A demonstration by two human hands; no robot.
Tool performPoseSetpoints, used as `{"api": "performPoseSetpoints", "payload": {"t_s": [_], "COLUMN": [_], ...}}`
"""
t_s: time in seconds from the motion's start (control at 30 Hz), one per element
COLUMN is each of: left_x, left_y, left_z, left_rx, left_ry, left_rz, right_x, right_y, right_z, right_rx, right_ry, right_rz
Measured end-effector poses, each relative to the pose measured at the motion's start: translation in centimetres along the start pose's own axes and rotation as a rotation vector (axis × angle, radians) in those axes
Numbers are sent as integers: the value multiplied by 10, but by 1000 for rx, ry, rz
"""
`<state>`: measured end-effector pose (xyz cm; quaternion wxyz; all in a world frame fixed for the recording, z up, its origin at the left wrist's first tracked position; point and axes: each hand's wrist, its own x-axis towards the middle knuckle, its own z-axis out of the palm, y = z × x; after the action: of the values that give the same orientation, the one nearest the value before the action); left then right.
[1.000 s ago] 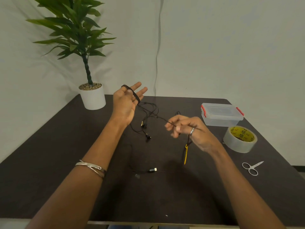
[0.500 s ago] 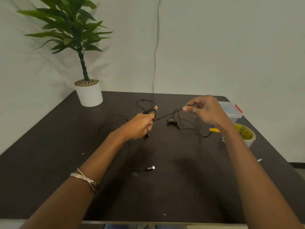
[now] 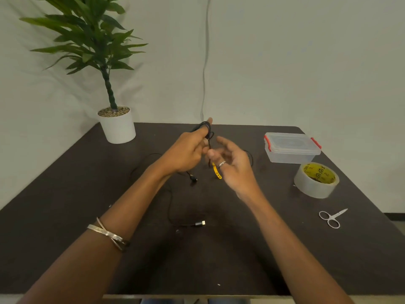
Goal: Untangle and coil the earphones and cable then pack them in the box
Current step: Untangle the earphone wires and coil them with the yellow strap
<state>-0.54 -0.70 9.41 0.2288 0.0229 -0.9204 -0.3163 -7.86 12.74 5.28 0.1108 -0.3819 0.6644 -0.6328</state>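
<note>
At the centre of the frame the left hand (image 3: 186,151) is raised above the dark table (image 3: 65,194), its fingers curled round black loops of the earphones (image 3: 205,129) wound over the extended index finger; an earbud (image 3: 193,178) hangs just below this hand; the right hand (image 3: 232,163), just beside the left, has its fingers loosely spread and slightly bent, a ring on 1 of them; whether its fingertips pinch the wire I cannot tell; a yellow tie (image 3: 217,172) dangles beneath it. The black cable (image 3: 171,207) trails down the table toward the lower centre, ending in a metal plug (image 3: 200,223). At the right, a clear box (image 3: 291,147) with red clips sits with its lid on; near it lie a tape roll (image 3: 315,181) and small scissors (image 3: 331,217). A potted plant (image 3: 117,123) stands at the upper left.
</note>
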Motion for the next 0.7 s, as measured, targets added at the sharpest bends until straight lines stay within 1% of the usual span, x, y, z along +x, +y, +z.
{"api": "performPoseSetpoints", "payload": {"t_s": [0.07,0.1,0.17,0.2,0.27,0.33,0.37,0.43,0.53,0.57,0.6,0.63,0.7], "left_x": [-1,-2,-3,-4,-8,-13,-17,-21,-22,-22,-20,-18,-14], "left_y": [-4,-6,-13,-16,-19,-19,-16,-5,9,12,13,13,11], "left_z": [-3,-3,-1,0,4,9,11,14,20,22,23,24,26], "left_rx": [25,57,131,136,151,131,20,-329,-879,-1039,-1176,-1287,-1446], "left_ry": [-16,-34,-56,-73,-184,-310,-359,-436,-556,-555,-516,-438,-207], "left_rz": [-22,-30,-67,-82,-67,-3,4,-12,-6,8,21,24,6], "right_x": [-3,-5,-8,-6,4,21,29,43,58,59,58,53,38], "right_y": [2,0,-13,-20,-35,-43,-47,-48,-29,-21,-12,-4,8], "right_z": [-7,-12,-27,-36,-53,-69,-77,-85,-83,-79,-73,-67,-52], "right_rx": [32,37,-23,-78,-268,-502,-575,-639,-638,-613,-549,-431,-132], "right_ry": [-74,-146,-279,-309,-291,-181,-146,-148,-182,-206,-221,-234,-240], "right_rz": [58,75,76,43,-90,-193,-205,-201,-163,-159,-152,-129,-49]}}
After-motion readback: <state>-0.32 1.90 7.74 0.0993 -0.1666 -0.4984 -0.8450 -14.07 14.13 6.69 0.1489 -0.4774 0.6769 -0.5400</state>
